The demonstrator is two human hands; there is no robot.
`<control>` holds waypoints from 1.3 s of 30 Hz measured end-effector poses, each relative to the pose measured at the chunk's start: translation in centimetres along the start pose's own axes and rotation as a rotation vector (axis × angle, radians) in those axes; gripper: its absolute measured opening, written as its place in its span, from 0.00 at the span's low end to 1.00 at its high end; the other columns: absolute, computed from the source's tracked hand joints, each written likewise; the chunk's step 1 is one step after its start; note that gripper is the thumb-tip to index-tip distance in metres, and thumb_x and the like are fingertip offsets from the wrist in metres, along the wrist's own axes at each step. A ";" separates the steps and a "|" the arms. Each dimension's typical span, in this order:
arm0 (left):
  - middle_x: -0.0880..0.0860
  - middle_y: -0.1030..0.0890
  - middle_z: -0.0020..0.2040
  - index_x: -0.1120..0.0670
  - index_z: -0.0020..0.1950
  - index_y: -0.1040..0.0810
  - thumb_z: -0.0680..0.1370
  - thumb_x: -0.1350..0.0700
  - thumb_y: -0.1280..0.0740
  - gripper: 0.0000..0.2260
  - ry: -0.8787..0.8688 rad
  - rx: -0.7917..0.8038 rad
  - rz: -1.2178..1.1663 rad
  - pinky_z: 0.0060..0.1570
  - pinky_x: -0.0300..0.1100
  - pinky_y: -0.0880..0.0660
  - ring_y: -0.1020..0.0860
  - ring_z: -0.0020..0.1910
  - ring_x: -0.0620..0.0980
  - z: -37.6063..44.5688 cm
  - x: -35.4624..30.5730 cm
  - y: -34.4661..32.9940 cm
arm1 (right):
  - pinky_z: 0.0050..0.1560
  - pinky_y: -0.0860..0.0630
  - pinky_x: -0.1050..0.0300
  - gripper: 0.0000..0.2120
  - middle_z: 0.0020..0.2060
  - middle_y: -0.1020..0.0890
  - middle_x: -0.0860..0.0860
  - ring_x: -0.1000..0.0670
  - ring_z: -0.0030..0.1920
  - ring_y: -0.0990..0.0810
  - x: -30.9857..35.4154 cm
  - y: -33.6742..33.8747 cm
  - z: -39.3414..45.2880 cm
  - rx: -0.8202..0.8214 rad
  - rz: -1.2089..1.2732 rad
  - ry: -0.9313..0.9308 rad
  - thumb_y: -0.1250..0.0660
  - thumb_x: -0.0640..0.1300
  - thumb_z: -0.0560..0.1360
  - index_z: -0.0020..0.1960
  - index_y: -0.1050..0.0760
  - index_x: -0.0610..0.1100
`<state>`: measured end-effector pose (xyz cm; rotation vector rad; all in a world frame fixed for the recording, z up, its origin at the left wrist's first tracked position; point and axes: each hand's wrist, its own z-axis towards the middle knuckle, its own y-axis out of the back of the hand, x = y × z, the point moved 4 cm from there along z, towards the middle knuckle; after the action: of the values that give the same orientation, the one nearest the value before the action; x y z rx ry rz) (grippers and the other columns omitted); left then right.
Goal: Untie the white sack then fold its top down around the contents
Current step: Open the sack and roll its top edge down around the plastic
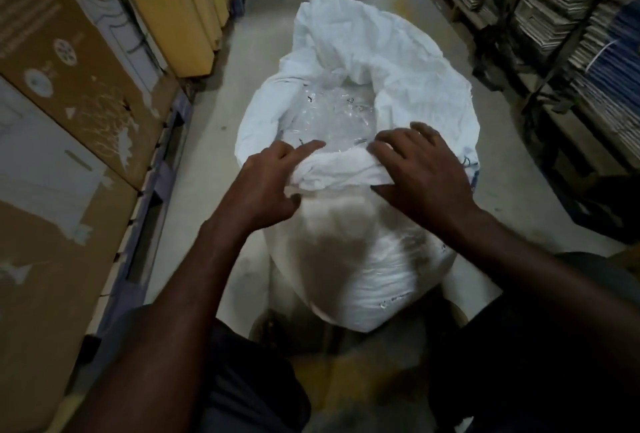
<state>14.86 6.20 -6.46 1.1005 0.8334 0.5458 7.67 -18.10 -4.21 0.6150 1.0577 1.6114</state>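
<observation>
Down on the concrete floor [214,128], between stacked cardboard boxes [69,93] on the left and shelves of flat-packed cartons [540,17] on the right, stands the white sack [367,259], its mouth open. Clear plastic contents [332,114] show inside. Both hands are on the near rim, where the fabric is bunched into a roll. Left hand [270,187] has its grip narrow, thumb under the roll and fingers curled over it. Right hand [415,169] presses down with fingers spread on the same fold, thumb tucked beneath. Far side of the sack's top rises crumpled and loose.
</observation>
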 end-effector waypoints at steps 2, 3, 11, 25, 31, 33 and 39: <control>0.51 0.22 0.67 0.37 0.86 0.39 0.72 0.46 0.18 0.46 0.018 -0.044 0.010 0.61 0.52 0.22 0.21 0.63 0.55 -0.6 -0.3 -0.4 | 0.69 0.27 0.42 0.24 0.62 0.18 0.43 0.39 0.60 0.19 -0.6 0.5 1.1 -0.108 0.043 0.023 0.29 0.53 0.77 0.68 0.24 0.41; 0.52 0.23 0.69 0.39 0.86 0.38 0.72 0.42 0.18 0.46 0.022 -0.106 0.021 0.61 0.52 0.22 0.21 0.65 0.55 -0.5 -0.7 -0.3 | 0.68 0.25 0.43 0.23 0.63 0.17 0.43 0.39 0.60 0.18 -0.7 0.8 1.3 -0.153 0.052 0.013 0.30 0.52 0.79 0.69 0.24 0.41; 0.50 0.15 0.63 0.53 0.73 0.20 0.75 0.52 0.22 0.27 -0.078 -0.508 -0.004 0.56 0.48 0.20 0.18 0.60 0.51 1.2 -4.6 1.1 | 0.63 0.21 0.44 0.24 0.43 0.15 0.43 0.38 0.46 0.15 -0.2 2.2 -1.2 -0.259 0.051 -0.046 0.35 0.51 0.80 0.71 0.24 0.39; 0.57 0.19 0.49 0.54 0.65 0.23 0.72 0.70 0.33 0.22 -0.089 -0.594 0.145 0.42 0.59 0.23 0.21 0.46 0.63 0.8 -4.0 0.6 | 0.77 0.37 0.41 0.36 0.76 0.29 0.41 0.40 0.70 0.24 1.5 -1.6 -1.4 0.048 0.150 -0.034 0.26 0.44 0.72 0.77 0.34 0.43; 0.58 0.24 0.62 0.55 0.79 0.29 0.76 0.53 0.29 0.32 -0.108 -0.320 0.068 0.62 0.57 0.27 0.24 0.59 0.61 -0.1 -4.7 -0.6 | 0.58 0.21 0.46 0.41 0.70 0.21 0.49 0.44 0.61 0.20 2.0 -0.3 0.8 0.059 0.363 -0.145 0.25 0.45 0.74 0.82 0.40 0.49; 0.55 0.26 0.68 0.51 0.84 0.34 0.79 0.38 0.28 0.37 -0.096 -0.244 0.076 0.67 0.55 0.31 0.26 0.67 0.57 -0.7 -4.7 -0.8 | 0.43 0.19 0.46 0.34 0.67 0.19 0.50 0.38 0.54 0.16 1.6 -0.2 1.3 0.029 0.280 -0.138 0.27 0.39 0.75 0.78 0.34 0.51; 0.46 0.22 0.60 0.38 0.86 0.41 0.84 0.31 0.39 0.32 -0.003 -0.068 0.056 0.61 0.49 0.37 0.25 0.61 0.51 -1.1 -3.5 -1.2 | 0.33 0.25 0.50 0.33 0.59 0.18 0.47 0.39 0.47 0.19 0.7 -0.1 1.0 -0.087 0.164 -0.053 0.34 0.28 0.69 0.71 0.26 0.48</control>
<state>11.91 3.74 -6.67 1.0645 0.7777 0.6154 8.30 -17.09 -3.90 0.6976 0.9126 1.7633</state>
